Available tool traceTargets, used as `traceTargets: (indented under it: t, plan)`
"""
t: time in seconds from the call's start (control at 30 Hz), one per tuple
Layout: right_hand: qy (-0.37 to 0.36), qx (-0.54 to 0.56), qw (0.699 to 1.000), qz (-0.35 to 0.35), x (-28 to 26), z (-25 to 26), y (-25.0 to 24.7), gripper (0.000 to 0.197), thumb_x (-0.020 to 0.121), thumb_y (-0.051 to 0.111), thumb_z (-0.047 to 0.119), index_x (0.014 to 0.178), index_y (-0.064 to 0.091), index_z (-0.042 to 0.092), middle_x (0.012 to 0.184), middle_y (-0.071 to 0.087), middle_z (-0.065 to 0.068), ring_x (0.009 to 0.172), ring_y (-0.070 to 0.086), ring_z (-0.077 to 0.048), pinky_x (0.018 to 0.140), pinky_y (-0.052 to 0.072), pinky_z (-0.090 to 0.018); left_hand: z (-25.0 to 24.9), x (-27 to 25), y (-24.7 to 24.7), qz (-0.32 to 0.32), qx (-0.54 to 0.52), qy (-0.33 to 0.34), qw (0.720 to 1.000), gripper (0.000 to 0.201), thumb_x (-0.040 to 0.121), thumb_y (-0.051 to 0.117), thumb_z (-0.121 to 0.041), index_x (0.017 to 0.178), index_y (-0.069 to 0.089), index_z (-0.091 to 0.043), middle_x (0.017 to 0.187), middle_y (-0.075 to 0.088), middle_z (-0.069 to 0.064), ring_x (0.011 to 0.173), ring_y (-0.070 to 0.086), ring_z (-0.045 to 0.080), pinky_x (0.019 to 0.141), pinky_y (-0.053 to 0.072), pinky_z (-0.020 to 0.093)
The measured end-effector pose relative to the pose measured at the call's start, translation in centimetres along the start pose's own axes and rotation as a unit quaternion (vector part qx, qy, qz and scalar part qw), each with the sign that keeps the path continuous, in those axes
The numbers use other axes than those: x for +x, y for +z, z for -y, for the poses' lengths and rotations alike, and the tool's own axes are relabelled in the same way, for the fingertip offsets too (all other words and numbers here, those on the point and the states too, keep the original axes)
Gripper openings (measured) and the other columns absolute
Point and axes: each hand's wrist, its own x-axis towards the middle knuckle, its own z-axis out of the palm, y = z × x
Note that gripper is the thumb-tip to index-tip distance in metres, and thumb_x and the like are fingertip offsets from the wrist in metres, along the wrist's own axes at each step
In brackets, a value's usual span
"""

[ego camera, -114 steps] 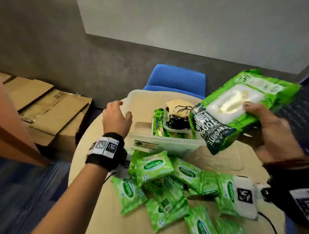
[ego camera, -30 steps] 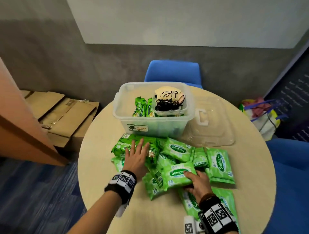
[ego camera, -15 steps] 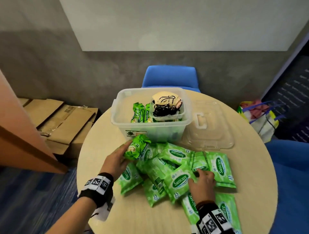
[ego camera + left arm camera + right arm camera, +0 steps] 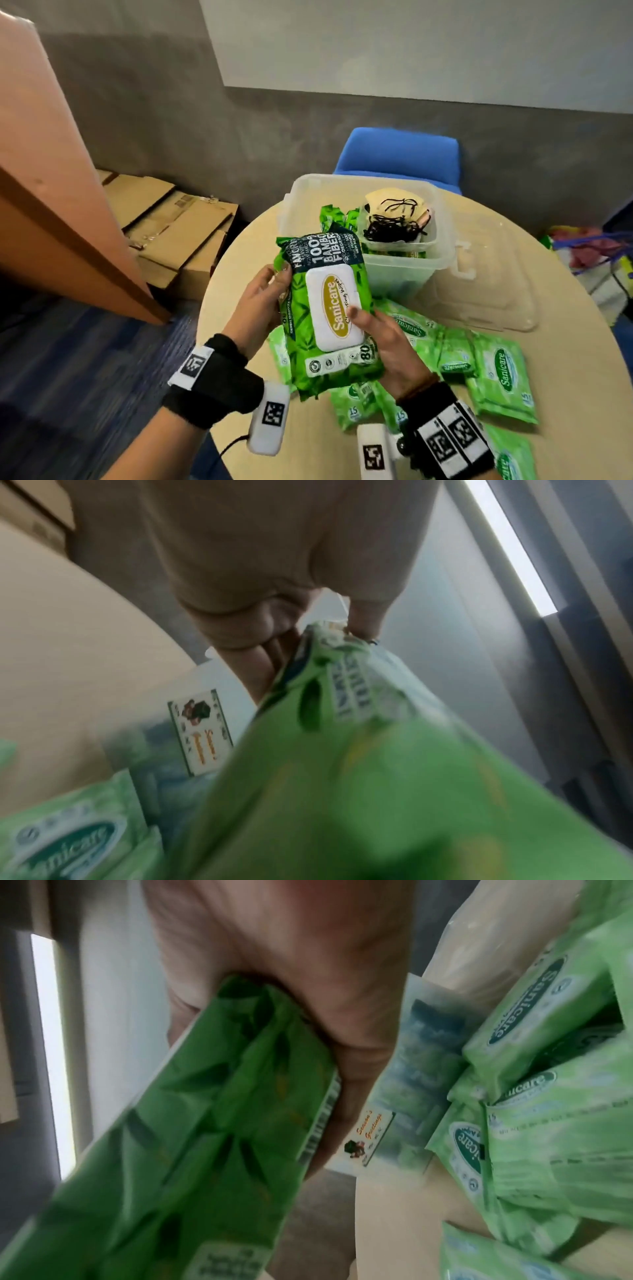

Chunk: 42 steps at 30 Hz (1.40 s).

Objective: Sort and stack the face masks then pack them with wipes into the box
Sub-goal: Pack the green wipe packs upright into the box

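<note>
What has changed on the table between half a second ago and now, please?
Both hands have left the small green wipe packets on the round table and taken up a large green Sanicare wipes pack with a white lid. The left hand grips its left edge, the right hand its lower right, lifted before the clear plastic box. The box, the masks in it and the clear lid stayed put.

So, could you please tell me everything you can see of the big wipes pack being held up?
The big wipes pack is a soft green pouch printed with bamboo leaves, a dark band at its far end and a white lid flap labelled Sanicare. It looks full and closed. It is held above the table, face up, long axis pointing towards the clear box. The left hand grips its left edge; the right hand holds the right side, thumb on the flap.
</note>
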Motion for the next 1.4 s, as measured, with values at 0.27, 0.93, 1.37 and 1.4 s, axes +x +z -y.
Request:
traceTargets:
  t: [0.27,0.93,1.37,1.4]
  plan:
    - [0.056,-0.079,0.994,0.043,-1.9,6.9,-2.5,0.077,0.048,0.088,0.044,0.108,0.068,0.001,0.111,0.067,-0.025,0.091,0.068,-0.032,0.082,0.055,-0.041,-1.3,1.8,0.0,0.021,0.052,-0.057,0.997,0.051,0.068,0.078,-0.04,0.114,0.062,-0.024,0.1,0.07,0.001,0.069,0.058,0.021,0.062,0.055,0.034]
    - [-0.255,-0.135,0.926,-0.243,9.2,19.5,7.7,0.048,0.071,0.078,0.009,0.116,0.06,0.014,0.102,0.072,-0.007,0.084,0.072,-0.025,0.056,0.058,-0.041,-6.6,9.0,1.6,0.008,-0.001,-0.002,1.0,0.018,0.089,0.067,-0.015,0.095,0.052,-0.01,0.089,0.067,0.002,0.08,0.062,0.013,0.079,0.052,0.034]
    - [-0.033,-0.334,0.912,-0.234,22.6,18.8,8.9,0.03,0.056,0.085,0.008,0.081,0.067,0.01,0.081,0.073,-0.013,0.071,0.072,-0.03,0.06,0.056,-0.059,-2.8,15.5,-2.2,-0.033,0.502,0.054,0.863,0.064,0.099,0.037,-0.011,0.152,0.003,-0.005,0.16,0.011,0.014,0.14,0.029,0.034,0.107,0.029,0.038]
    - [-0.026,-0.339,0.912,-0.229,23.1,18.6,9.0,0.029,0.058,0.084,0.007,0.081,0.067,0.009,0.081,0.073,-0.014,0.072,0.072,-0.03,0.061,0.055,-0.06,-2.7,15.5,-2.4,-0.029,0.496,0.056,0.866,0.064,0.099,0.036,-0.009,0.153,0.001,-0.006,0.16,0.01,0.013,0.14,0.03,0.035,0.107,0.03,0.039]
